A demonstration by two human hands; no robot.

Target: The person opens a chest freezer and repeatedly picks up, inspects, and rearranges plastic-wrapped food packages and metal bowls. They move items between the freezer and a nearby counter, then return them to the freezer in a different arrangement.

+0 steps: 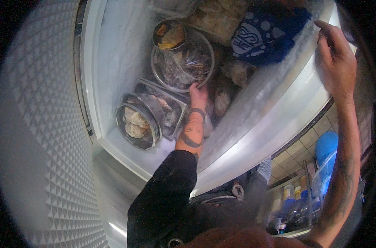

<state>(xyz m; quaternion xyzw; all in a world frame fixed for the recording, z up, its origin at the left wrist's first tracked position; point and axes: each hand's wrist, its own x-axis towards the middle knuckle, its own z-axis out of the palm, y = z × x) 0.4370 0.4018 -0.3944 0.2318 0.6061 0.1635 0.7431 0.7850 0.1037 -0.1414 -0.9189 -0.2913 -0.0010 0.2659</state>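
Deep inside an open chest freezer, my left hand [199,94] grips the near rim of a large round metal bowl [213,65] holding food under plastic film. A smaller round container [169,34] with yellow and brown contents rests over that bowl's far left edge. My right hand [338,55] is raised at the freezer's right edge, fingers curled apart, holding nothing visible. Left of my left forearm, round metal containers [158,119] with wrapped food sit beside and partly over a rectangular metal tray [182,111]. A blue printed bag [268,34] lies at the far right.
Frosted freezer walls [119,46] and a raised white rim [256,152] surround the items. Wrapped frozen pieces [222,100] lie right of the bowl. Outside, at lower right, a shelf holds blue-and-white containers [289,198] near a blue rounded object [326,145]. A textured panel [61,139] stands left.
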